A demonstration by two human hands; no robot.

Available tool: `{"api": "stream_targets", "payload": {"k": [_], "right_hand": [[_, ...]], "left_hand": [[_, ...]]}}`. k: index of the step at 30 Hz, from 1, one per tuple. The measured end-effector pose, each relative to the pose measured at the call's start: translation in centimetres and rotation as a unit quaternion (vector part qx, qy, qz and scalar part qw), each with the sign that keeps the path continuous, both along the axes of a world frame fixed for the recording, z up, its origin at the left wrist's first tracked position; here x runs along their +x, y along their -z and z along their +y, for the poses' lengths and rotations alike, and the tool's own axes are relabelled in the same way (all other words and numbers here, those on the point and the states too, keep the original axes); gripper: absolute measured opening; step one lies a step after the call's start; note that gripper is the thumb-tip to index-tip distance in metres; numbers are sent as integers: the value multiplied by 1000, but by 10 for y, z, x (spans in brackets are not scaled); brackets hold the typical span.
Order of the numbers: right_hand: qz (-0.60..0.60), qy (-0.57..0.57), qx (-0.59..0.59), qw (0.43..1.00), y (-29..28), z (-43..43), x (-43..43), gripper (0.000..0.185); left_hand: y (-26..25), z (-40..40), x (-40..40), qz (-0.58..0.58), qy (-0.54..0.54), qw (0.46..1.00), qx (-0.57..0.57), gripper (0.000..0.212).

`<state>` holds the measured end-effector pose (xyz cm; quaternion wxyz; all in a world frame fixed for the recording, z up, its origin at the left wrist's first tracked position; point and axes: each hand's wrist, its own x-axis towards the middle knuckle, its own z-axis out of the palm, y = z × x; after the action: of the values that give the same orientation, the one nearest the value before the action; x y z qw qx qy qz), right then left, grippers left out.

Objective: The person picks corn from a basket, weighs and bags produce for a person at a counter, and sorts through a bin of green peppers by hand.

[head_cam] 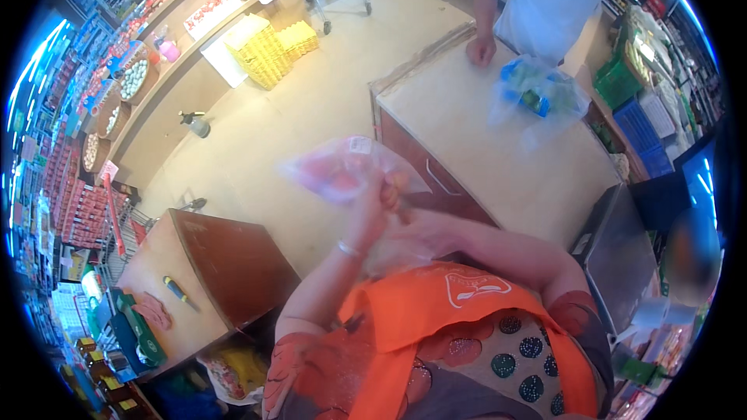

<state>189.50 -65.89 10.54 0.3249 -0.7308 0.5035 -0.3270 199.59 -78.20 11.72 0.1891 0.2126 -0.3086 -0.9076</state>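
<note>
A clear plastic bag (327, 169) with reddish pieces inside, perhaps meat, hangs out in front of me over the floor. A white printed label (360, 144) is stuck on it. My left hand (379, 201), with a bracelet at the wrist, is closed around the gathered neck of the bag. Right beside it, my right hand (414, 224) is blurred and grips the bag's loose top, whose thin plastic trails down towards my orange apron (432, 297). The fingers of both hands partly overlap, so their exact hold is hidden.
Ahead right, a person in a white shirt (543, 6) stands at a counter (455, 111) bearing a plastic bag of blue-and-green goods (537, 93). A wooden cabinet (233, 268) at left carries a yellow-and-black knife (175, 289) and a pink cloth (153, 309). A spray bottle (195, 124) stands on the floor.
</note>
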Motion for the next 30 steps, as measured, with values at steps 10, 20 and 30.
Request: {"api": "stream_targets", "payload": {"k": [10,20,30], "right_hand": [[208,4,196,958,-72,-84,28,27],[-371,-180,203,888,-85,-151,47,15],[-496,-45,414,762,-30,-98,63,19]], "left_hand": [[-57,-105,78,-472,278,490,-679,23],[-70,-73,127,-72,111,892,-432,24],[-22,-18,124,143,-36,979,141,6]]}}
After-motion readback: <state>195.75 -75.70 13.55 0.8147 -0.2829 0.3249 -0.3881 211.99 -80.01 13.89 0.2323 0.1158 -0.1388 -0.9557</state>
